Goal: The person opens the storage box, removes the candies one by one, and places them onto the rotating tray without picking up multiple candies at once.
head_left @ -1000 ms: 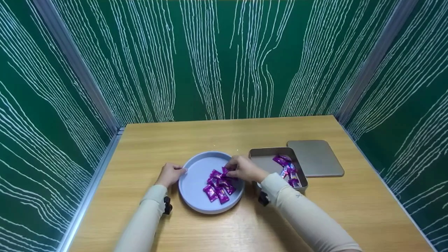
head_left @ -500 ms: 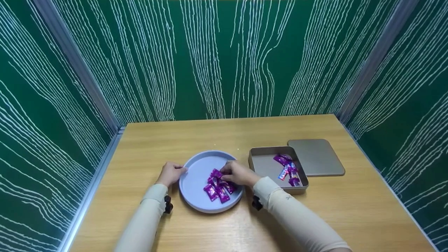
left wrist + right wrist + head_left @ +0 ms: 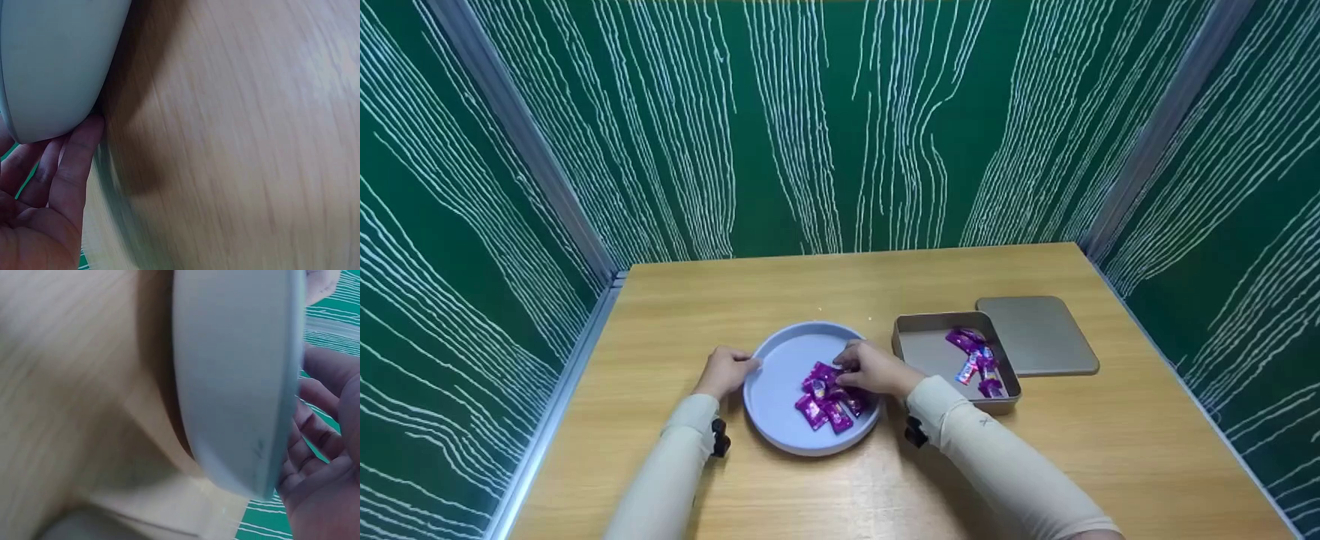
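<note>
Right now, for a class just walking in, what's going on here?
A person's left hand grips a round, pale blue dish by its rim, while the right hand is at a pile of purple packets inside it. Whether it holds one is hard to tell. On the person's right, an open tin holds more packets, with a flat lid beside it.

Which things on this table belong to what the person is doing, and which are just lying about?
Part of the job:
pale-blue round dish, gripped by the left hand
purple-wrapped candies in it, at the right hand
probably the metal tin, as it holds more wrapped candies

Lying about:
seemingly the flat metal lid beside the tin, touched by neither hand
</note>
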The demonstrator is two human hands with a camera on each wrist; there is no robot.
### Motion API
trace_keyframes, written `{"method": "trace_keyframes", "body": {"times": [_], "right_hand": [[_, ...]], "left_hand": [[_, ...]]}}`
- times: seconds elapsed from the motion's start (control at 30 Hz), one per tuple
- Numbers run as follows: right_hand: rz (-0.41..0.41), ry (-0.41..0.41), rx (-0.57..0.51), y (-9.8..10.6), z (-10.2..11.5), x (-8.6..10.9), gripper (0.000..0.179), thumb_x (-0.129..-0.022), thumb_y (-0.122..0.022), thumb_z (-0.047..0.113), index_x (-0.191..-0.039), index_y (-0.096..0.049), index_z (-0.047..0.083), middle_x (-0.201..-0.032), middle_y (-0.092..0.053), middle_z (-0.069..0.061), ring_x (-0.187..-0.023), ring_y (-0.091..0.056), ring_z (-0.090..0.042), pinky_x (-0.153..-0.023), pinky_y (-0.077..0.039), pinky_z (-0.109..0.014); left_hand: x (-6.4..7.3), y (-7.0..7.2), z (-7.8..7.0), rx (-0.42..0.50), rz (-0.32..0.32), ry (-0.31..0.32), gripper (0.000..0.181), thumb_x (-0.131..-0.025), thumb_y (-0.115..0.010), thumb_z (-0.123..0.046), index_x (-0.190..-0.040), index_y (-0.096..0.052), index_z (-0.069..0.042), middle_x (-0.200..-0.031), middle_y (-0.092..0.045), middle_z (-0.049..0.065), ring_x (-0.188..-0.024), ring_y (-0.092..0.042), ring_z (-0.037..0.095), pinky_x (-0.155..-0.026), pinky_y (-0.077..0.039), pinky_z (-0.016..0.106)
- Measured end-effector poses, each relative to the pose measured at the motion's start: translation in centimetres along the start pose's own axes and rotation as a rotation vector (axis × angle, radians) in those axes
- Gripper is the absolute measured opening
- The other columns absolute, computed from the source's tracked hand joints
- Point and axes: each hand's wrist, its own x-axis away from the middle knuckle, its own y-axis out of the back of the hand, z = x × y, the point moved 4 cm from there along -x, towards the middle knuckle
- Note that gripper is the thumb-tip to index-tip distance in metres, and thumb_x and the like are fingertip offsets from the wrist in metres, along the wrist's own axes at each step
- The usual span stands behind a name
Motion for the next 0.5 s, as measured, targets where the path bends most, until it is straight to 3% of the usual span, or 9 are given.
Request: {"method": "trace_keyframes", "body": {"times": [0.2, 0.33, 0.5], "right_hand": [[-0.032, 0.000, -0.012, 1.9, -0.3, 0.7, 0.031, -0.094, -0.083, 0.010, -0.119, -0.077, -0.008, -0.113, -0.075, -0.022, -0.106, -0.070, -0.037, -0.101, -0.060, -0.050], [-0.075, -0.019, -0.027, 3.6, -0.9, 1.6, 0.030, -0.093, -0.083, 0.009, -0.119, -0.078, -0.006, -0.110, -0.075, -0.022, -0.099, -0.070, -0.035, -0.089, -0.061, -0.041], [-0.123, -0.065, -0.017, 5.6, -2.2, 2.9, 0.026, -0.096, -0.082, 0.009, -0.119, -0.079, -0.003, -0.106, -0.076, -0.015, -0.092, -0.069, -0.023, -0.079, -0.061, -0.031]], "left_hand": [[0.0, 0.0, 0.1, 0.021, 0.013, 0.020, 0.026, -0.101, -0.073, -0.014, -0.119, -0.080, 0.003, -0.119, -0.080, 0.023, -0.097, -0.075, 0.021, -0.089, -0.065, 0.034], [0.1, 0.0, 0.0, 0.036, 0.015, 0.017, 0.024, -0.101, -0.073, -0.013, -0.118, -0.081, 0.003, -0.115, -0.081, 0.023, -0.089, -0.074, 0.017, -0.083, -0.065, 0.031], [0.2, -0.1, 0.0, 0.045, 0.031, 0.015, 0.025, -0.102, -0.072, -0.013, -0.119, -0.079, 0.004, -0.111, -0.081, 0.024, -0.083, -0.075, 0.017, -0.077, -0.065, 0.029]]}}
